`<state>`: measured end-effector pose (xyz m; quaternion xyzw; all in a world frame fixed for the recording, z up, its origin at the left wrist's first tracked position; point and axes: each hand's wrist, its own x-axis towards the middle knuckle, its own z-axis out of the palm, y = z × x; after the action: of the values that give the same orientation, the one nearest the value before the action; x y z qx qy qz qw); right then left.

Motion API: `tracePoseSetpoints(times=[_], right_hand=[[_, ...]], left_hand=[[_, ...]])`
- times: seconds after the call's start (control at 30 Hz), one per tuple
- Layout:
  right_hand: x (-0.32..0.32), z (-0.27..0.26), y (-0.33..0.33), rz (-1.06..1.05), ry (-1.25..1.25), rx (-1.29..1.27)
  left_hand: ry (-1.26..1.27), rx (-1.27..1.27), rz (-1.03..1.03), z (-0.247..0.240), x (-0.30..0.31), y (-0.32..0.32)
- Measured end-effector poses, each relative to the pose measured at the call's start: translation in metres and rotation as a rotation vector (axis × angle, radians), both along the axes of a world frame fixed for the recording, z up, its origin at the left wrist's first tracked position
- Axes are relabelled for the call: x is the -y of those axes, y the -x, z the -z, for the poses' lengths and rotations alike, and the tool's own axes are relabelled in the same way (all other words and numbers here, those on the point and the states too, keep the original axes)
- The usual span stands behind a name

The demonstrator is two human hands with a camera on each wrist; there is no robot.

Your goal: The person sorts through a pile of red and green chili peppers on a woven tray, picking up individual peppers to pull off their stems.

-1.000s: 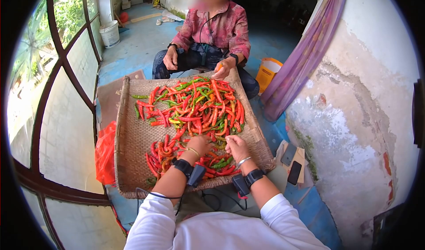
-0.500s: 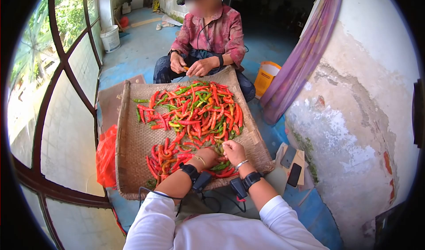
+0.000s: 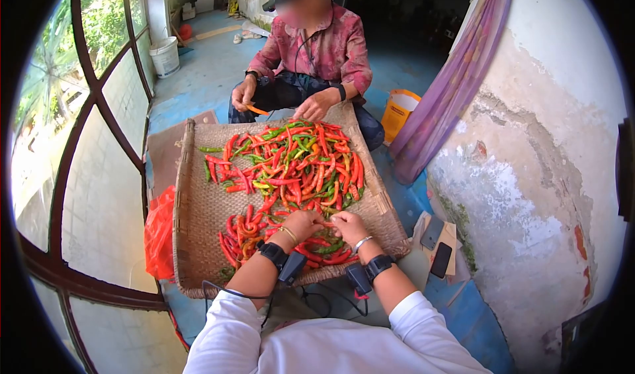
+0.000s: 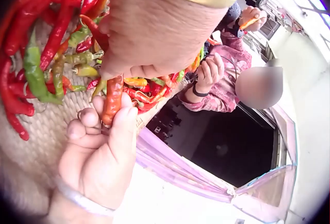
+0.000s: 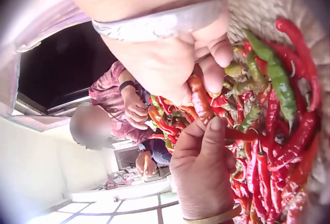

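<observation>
An orange-red chili pepper point(image 4: 112, 100) spans the gap between my two hands, just above the heap. My left hand point(image 3: 303, 225), with a gold bracelet, pinches one end of it. My right hand point(image 3: 349, 226), wearing a silver bangle, pinches the other end between thumb and fingers. Both grips show in the right wrist view, where the thumb of the left hand lies along the pepper point(image 5: 200, 100). Beneath and around the hands lie red, orange and green chili peppers point(image 3: 291, 165) in a shallow woven tray point(image 3: 198, 248).
Across the tray sits another person point(image 3: 317, 43), holding an orange chili pepper point(image 3: 256, 110). A red plastic bag point(image 3: 159, 232) hangs at the tray's left side. Two phones point(image 3: 440, 260) lie on cardboard at the right, beside a peeling wall. Beyond stands a yellow container point(image 3: 400, 116).
My left hand dipped right over the near peppers, then rose to meet my right hand with the chili pepper between them. The other person's hands came together, then parted.
</observation>
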<state>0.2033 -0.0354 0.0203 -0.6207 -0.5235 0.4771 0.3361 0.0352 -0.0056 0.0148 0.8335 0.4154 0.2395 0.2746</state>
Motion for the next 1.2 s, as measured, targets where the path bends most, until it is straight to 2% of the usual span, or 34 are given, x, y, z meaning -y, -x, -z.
tracePoseSetpoints(times=[0.1,0.17,0.23,0.3,0.37,0.43,0.5,0.57,0.6,0.67,0.7,0.77,0.8,0.87,0.93,0.97,1.0,1.03,1.07,1.1,1.13,1.2], right_hand=[[0.001,-0.014,0.001,0.150,0.000,-0.279],[0.000,-0.013,-0.003,0.153,0.032,-0.327],[0.001,-0.015,-0.006,0.134,0.080,-0.433],[0.001,-0.015,-0.006,0.136,0.062,-0.477],[0.000,-0.015,-0.006,0.141,0.045,-0.519],[0.000,-0.022,-0.004,0.329,0.021,-0.489],[0.000,-0.023,-0.005,0.370,0.028,-0.495],[0.000,-0.021,-0.007,0.411,0.034,-0.504],[-0.001,-0.020,-0.007,0.424,0.027,-0.503],[-0.002,-0.018,-0.009,0.436,0.021,-0.503],[-0.001,-0.019,-0.009,0.391,0.045,-0.491],[-0.002,-0.018,-0.009,0.348,0.075,-0.480],[-0.002,-0.017,-0.008,0.317,0.057,-0.438],[-0.002,-0.014,-0.008,0.291,0.051,-0.399],[-0.001,-0.020,-0.007,0.295,0.043,-0.383],[0.000,-0.023,-0.006,0.302,0.040,-0.397],[0.000,-0.020,-0.006,0.306,0.015,-0.404],[-0.001,-0.019,-0.006,0.313,0.014,-0.392],[-0.001,-0.019,-0.007,0.318,0.009,-0.377],[0.001,-0.020,-0.008,0.322,0.018,-0.372],[0.001,-0.022,-0.009,0.326,0.012,-0.402],[0.000,-0.029,-0.009,0.329,0.010,-0.431]], left_hand=[[0.041,-0.011,-0.007,-0.010,0.001,0.002],[-0.044,0.050,-0.081,-0.008,-0.001,0.004],[0.029,0.116,-0.090,-0.011,-0.002,0.007],[0.101,0.184,-0.099,-0.011,-0.002,0.009],[0.337,0.385,-0.079,-0.008,-0.003,0.009],[0.318,0.388,-0.111,-0.009,-0.006,0.012],[0.300,0.390,-0.142,-0.015,-0.010,0.017],[0.485,0.569,-0.162,-0.024,-0.014,0.024],[0.485,0.568,-0.162,-0.026,-0.017,0.028],[0.482,0.775,-0.195,-0.030,-0.023,0.037],[0.482,0.773,-0.196,-0.034,-0.028,0.043],[0.467,1.121,-0.336,-0.043,-0.036,0.055],[0.447,1.371,-0.457,-0.042,-0.038,0.056],[0.506,1.510,-0.665,-0.039,-0.039,0.059],[0.520,1.287,-0.699,-0.030,-0.033,0.050],[0.551,1.145,-0.643,-0.024,-0.029,0.043],[0.512,0.969,-0.524,-0.005,-0.031,0.033],[0.497,0.842,-0.439,-0.006,-0.021,0.019],[0.460,0.610,-0.314,-0.004,-0.015,0.008],[0.107,0.287,-0.236,-0.003,-0.008,0.001],[0.112,0.289,-0.237,-0.002,-0.002,-0.007],[0.042,-0.083,-0.092,0.001,0.007,-0.020]])
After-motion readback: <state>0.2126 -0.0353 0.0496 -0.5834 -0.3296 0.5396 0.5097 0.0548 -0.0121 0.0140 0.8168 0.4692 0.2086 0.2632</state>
